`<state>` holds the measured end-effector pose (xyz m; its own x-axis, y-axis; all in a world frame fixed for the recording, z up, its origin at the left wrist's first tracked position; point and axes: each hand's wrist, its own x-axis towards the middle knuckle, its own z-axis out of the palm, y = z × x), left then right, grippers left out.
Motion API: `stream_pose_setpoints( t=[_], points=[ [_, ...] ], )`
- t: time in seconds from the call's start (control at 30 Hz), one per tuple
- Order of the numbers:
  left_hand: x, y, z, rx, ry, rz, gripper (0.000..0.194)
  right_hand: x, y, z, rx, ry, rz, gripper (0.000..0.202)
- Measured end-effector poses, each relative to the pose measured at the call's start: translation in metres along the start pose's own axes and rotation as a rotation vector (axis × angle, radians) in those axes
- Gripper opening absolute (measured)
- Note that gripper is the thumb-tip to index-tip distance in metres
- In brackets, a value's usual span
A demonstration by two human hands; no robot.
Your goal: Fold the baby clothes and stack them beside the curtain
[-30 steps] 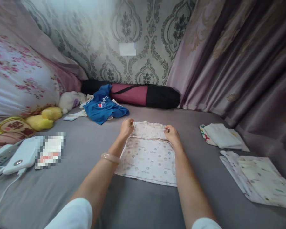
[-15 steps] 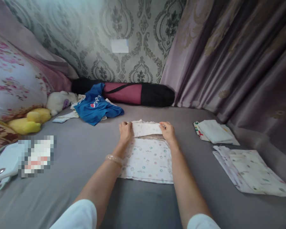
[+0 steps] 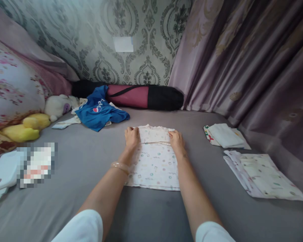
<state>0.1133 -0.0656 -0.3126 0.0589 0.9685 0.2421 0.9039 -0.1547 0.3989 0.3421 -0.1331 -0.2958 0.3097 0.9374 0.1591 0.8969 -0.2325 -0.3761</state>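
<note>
A white baby garment (image 3: 155, 166) with small coloured prints lies flat on the grey bedsheet in front of me. Its far part is folded over toward me as a plain-backed band that rests on the printed part. My left hand (image 3: 131, 137), with a bangle on the wrist, has its fingers closed at the band's left end. At the right end, my right hand (image 3: 176, 139) pinches the band's edge between thumb and fingers. Parts of the garment's side edges are hidden under my hands and forearms.
Folded white cloths (image 3: 226, 135) and a folded printed garment (image 3: 270, 176) lie at right. A blue shirt (image 3: 98, 111) is heaped before a maroon-and-black roll bag (image 3: 127, 95). Plush toys (image 3: 22, 129), a pillow (image 3: 12, 87) and a white device (image 3: 6, 171) sit at left.
The folded band has come down flat onto the printed part, closing the gap beneath it. Both hands stay at its ends. The view has shifted slightly.
</note>
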Motion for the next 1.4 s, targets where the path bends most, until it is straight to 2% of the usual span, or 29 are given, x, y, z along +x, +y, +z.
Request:
stream_pose_setpoints(
  t=[0.2, 0.37, 0.43, 0.53, 0.63, 0.7, 0.9, 1.17, 1.4],
  points=[
    [0.001, 0.002, -0.003, 0.053, -0.011, 0.024, 0.039, -0.005, -0.003, -0.008, -0.072, -0.016, -0.033, 0.035],
    [0.004, 0.006, -0.019, 0.125, -0.146, 0.069, 0.038, -0.011, -0.024, -0.012, -0.134, 0.042, -0.009, 0.045],
    [-0.001, 0.011, -0.025, 0.155, -0.127, 0.085, 0.041, -0.015, -0.039, -0.009, -0.122, 0.049, -0.094, 0.049],
    [-0.012, 0.021, -0.026, 0.214, -0.095, 0.174, 0.047, -0.023, -0.065, 0.004, -0.064, -0.009, -0.334, 0.052],
    [-0.023, 0.024, -0.021, 0.235, -0.150, 0.245, 0.050, -0.031, -0.081, 0.020, -0.025, -0.078, -0.492, 0.055],
    [-0.025, 0.021, -0.016, 0.232, -0.177, 0.254, 0.050, -0.034, -0.084, 0.029, -0.013, -0.134, -0.526, 0.057],
    [-0.024, 0.011, -0.008, 0.199, -0.223, 0.229, 0.054, -0.033, -0.082, 0.033, -0.019, -0.242, -0.479, 0.057],
    [-0.024, 0.012, -0.005, 0.178, -0.204, 0.166, 0.064, -0.034, -0.069, 0.027, -0.089, -0.201, -0.269, 0.061],
    [-0.022, 0.009, -0.001, 0.164, -0.200, 0.143, 0.064, -0.035, -0.061, 0.027, -0.129, -0.139, -0.126, 0.061]
  ],
)
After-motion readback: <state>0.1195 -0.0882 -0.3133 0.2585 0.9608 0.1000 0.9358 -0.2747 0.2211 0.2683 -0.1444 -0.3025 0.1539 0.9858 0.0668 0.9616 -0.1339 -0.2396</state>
